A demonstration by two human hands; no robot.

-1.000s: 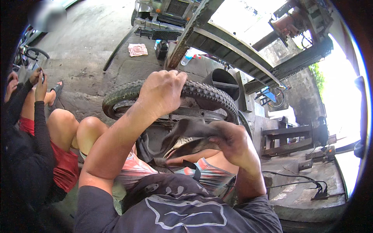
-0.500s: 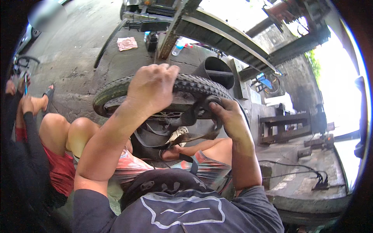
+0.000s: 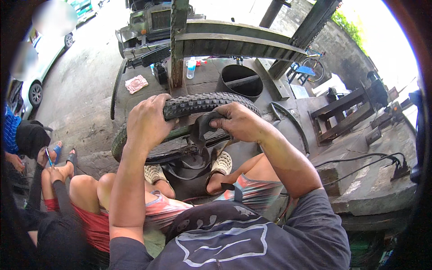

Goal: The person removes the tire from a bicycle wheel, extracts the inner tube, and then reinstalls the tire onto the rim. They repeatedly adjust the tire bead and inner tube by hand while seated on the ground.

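Note:
A bicycle wheel with a knobby black tire [image 3: 211, 99] stands tilted in front of my legs, its spokes and rim partly hidden behind my hands. My left hand [image 3: 148, 119] is closed over the tire's upper left part, thumb on the near side. Against the tire's near side, right of centre, my right hand [image 3: 240, 120] pinches a flat, limp black inner tube [image 3: 200, 137]. The tube hangs from those fingers, and a slack loop of it drops between my feet, below the wheel.
Beyond the wheel are a black bucket [image 3: 240, 83], a steel frame [image 3: 238, 43], a water bottle [image 3: 191, 67] and a pink cloth [image 3: 136, 84]. People sit close at my left, one holding a thin blue object [image 3: 48, 156]. Black cables [image 3: 360, 159] lie at the right.
My left hand, raised in a fist above the tire before, now wraps over it farther left. My right hand has shifted left along the tire with the tube. The whole view has turned.

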